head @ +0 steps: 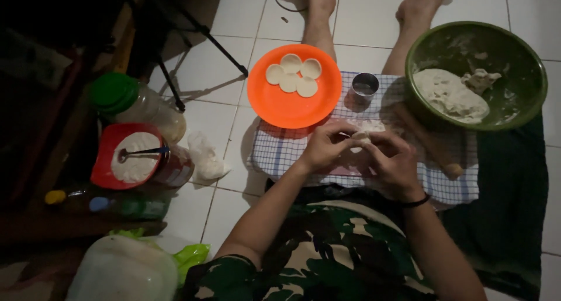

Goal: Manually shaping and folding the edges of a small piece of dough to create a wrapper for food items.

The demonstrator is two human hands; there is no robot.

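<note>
My left hand (324, 146) and my right hand (392, 161) meet over a checked cloth (274, 152) and pinch a small piece of pale dough (363, 130) between the fingertips. Beyond the hands sits an orange plate (286, 105) with several round dough discs (292, 74). A small metal cup (364, 88) stands on the cloth right of the plate. A wooden rolling pin (429, 143) lies diagonally at the right. The green bowl (526, 61) at the far right holds a lump of dough (450, 93).
At the left a red container of white flour (133, 158) holds a spoon, beside a green-lidded jar (125, 99) and a crumpled plastic bag (204, 155). A tripod leg (219, 44) crosses the white tiled floor. My legs stretch out ahead. A white tub (123, 272) sits near left.
</note>
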